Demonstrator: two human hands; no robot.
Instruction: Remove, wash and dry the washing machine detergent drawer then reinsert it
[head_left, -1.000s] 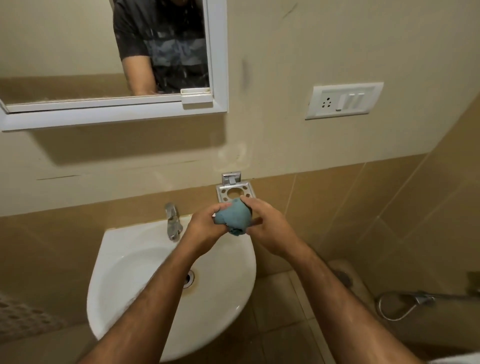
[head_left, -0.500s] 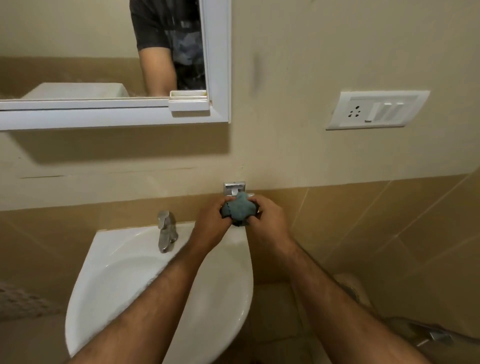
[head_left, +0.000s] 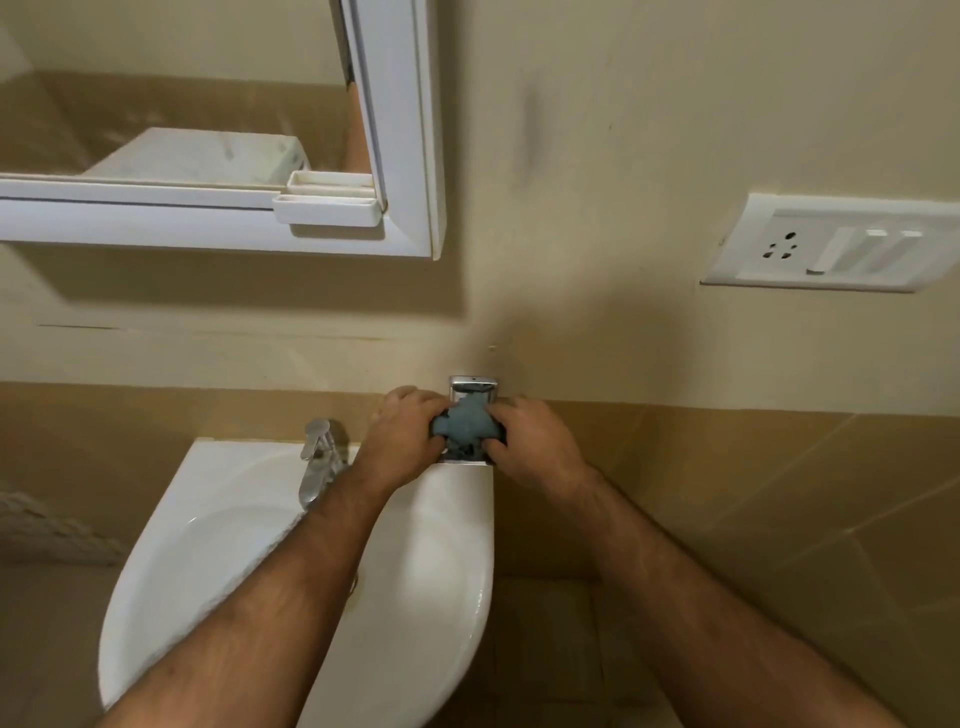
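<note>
Both hands hold the bunched blue cloth (head_left: 466, 427): left hand (head_left: 402, 434) pinches its left side, right hand (head_left: 530, 441) its right. Cloth sits between the grips, directly on the chrome wall holder (head_left: 472, 387), equally near both. Detergent drawer not in view; can't tell which way it lies.

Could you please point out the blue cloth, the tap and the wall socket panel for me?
blue cloth (head_left: 464, 423), head view, on its bunched middle between both hands.
tap (head_left: 315, 454), head view, on its chrome body.
wall socket panel (head_left: 831, 244), head view, on its white faceplate.
</note>
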